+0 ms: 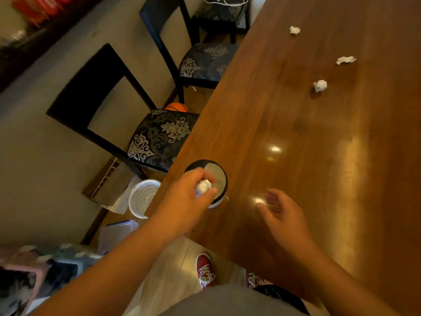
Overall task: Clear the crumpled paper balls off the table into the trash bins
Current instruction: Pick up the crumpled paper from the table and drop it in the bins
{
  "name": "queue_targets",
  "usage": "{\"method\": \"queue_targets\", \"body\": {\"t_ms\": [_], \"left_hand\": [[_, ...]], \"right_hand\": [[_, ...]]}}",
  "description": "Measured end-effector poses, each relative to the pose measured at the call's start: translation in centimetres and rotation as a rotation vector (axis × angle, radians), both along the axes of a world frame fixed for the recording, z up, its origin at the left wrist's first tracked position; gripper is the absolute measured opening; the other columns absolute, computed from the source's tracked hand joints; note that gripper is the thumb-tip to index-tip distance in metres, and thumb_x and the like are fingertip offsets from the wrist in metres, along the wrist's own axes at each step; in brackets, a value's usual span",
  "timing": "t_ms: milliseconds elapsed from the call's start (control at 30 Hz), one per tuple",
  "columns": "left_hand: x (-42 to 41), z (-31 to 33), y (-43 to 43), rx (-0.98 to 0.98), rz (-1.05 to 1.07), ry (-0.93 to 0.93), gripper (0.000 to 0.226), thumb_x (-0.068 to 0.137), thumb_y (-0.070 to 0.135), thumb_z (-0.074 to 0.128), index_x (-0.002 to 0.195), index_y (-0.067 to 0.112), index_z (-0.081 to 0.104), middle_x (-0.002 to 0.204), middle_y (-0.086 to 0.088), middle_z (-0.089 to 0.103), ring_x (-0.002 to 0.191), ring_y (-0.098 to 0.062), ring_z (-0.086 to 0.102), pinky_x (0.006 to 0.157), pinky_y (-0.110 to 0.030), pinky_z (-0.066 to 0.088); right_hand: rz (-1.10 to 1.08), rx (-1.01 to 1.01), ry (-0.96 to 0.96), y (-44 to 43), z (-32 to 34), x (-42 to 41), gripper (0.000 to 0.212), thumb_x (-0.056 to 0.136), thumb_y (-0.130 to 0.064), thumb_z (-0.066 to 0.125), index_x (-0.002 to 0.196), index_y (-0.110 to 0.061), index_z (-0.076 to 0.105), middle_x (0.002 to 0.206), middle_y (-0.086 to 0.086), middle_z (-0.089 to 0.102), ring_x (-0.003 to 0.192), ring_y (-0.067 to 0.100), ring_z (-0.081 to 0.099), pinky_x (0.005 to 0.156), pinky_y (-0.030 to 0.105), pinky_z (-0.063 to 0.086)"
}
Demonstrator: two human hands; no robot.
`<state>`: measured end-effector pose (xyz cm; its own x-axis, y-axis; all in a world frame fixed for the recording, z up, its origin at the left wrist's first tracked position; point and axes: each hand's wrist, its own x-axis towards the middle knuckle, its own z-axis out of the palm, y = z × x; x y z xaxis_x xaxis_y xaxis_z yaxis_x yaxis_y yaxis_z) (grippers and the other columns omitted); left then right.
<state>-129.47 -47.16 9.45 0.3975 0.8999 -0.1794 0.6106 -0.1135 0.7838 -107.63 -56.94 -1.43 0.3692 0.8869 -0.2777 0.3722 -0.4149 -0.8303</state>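
Paper ball, white and crumpled, pinched between thumb and fingertips of the left hand, directly above the open mouth of a small round bin. Bin with dark rim and pale inside, standing on the wooden table close to its near left edge. Left hand closed around the ball, fingers curled, wrist and forearm reaching in from lower left.

Right hand loosely open, fingers spread and slightly bent, nothing held, hovering low over the tabletop just right of the bin; touching the wood or not, cannot tell.

3 more crumpled balls lying farther up the table, well apart from the hands: nearest ball, flatter scrap beyond it, farthest ball toward the top. All 3 resting on bare wood, apart from one another, in a loose line.

White slotted basket on the floor beside the table edge, left of the dark-rimmed bin and lower. 2 dark chairs with patterned seats pushed near the table's left side: nearer chair, farther chair. Orange basketball on the floor between them, partly hidden behind the nearer seat. Red shoes visible below the table edge.
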Motion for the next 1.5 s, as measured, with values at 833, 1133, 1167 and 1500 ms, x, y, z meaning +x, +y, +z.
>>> {"method": "queue_targets", "body": {"t_ms": [833, 1133, 1167, 1500], "left_hand": [[-6.0, -7.9, -7.1, -0.075, -0.453, 0.386, 0.032, 0.085, 0.062, 0.047, 0.103, 0.038, 0.059, 0.096, 0.024, 0.053, 0.088, 0.007, 0.054, 0.075, -0.015, 0.045], [-11.9, -19.7, -8.8, -0.511, -0.578, 0.649, 0.024, 0.087, 0.046, 0.058, 0.091, 0.023, 0.064, 0.092, -0.001, 0.067, 0.084, -0.016, 0.062, 0.075, -0.032, 0.051], [-11.8, -20.2, -8.8, -0.513, -0.621, 0.669, 0.025, 0.087, 0.046, 0.059, 0.089, 0.022, 0.065, 0.091, -0.002, 0.067, 0.082, -0.016, 0.062, 0.072, -0.03, 0.05], [-1.7, -21.6, -14.2, -0.415, -0.908, 0.736, 0.023, 0.088, 0.034, 0.058, 0.077, 0.014, 0.063, 0.078, -0.01, 0.067, 0.07, -0.023, 0.062, 0.065, -0.035, 0.05]], "right_hand": [[-0.04, -0.193, 0.093, -7.9, -1.9, 0.0, 0.016, 0.088, -0.036, 0.064, 0.104, -0.031, 0.064, 0.094, -0.013, 0.066, 0.088, 0.001, 0.061, 0.067, 0.018, 0.046], [-0.241, -0.382, 0.1, -19.2, -5.1, -8.7, 0.008, 0.089, -0.034, 0.064, 0.095, -0.03, 0.066, 0.089, -0.012, 0.069, 0.084, 0.004, 0.065, 0.069, 0.016, 0.049], [-0.295, -0.414, 0.116, -21.0, -5.6, -9.3, 0.011, 0.088, -0.035, 0.064, 0.096, -0.029, 0.067, 0.091, -0.011, 0.068, 0.086, 0.006, 0.064, 0.073, 0.021, 0.051], [-0.933, -0.571, 0.321, -42.7, -7.3, -14.4, 0.01, 0.089, -0.028, 0.063, 0.084, -0.021, 0.068, 0.086, 0.004, 0.07, 0.08, 0.023, 0.066, 0.08, 0.045, 0.055]]}}
